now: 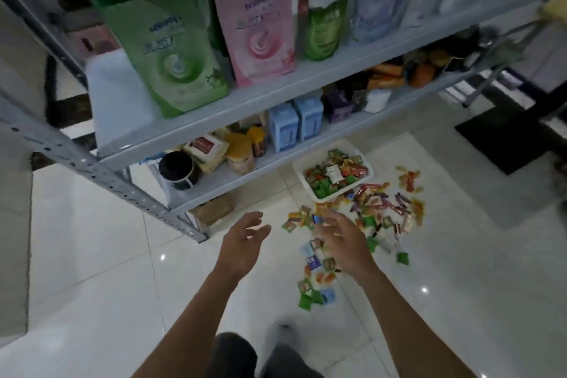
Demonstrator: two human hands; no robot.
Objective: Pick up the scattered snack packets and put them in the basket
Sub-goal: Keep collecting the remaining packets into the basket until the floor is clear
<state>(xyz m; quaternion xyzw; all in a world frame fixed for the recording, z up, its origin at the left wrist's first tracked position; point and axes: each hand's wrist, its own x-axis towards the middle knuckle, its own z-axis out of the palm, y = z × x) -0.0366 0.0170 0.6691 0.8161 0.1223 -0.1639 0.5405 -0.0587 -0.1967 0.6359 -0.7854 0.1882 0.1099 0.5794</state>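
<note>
Left hand (244, 242) first: read as open, fingers spread, nothing held, raised over the floor (92, 239) just right of the shelf rack leg (171, 215). Treat as the free hand, held clear of the pile, probably in readiness for a second scoop or to steady a load.

Right hand (337, 238) next: palm down, fingers loosely curved over the near edge of the scattered snack packets (383, 209). Blurred at the fingertips; no telling from this view between a pinch on the blue packet (316, 219) and mere overlap. Judge as set for a pick from above, the natural approach to thin, flat sachets on smooth tile.

Packets: spread on the floor in a loose band, from a small group near the person's legs up to a dense heap just beside the front of the basket (369, 176). Expect slipping on glossy tile; pinch by an edge or rake several together.

Basket: white, low-walled, on the floor in front of the lowest shelf, already part-filled with packets. Set close to the heap, so keep transfers short. Judge the task as under way, with much of the scatter yet to collect.

Dark mat (503, 138) at far right: well apart, not involved.
</note>
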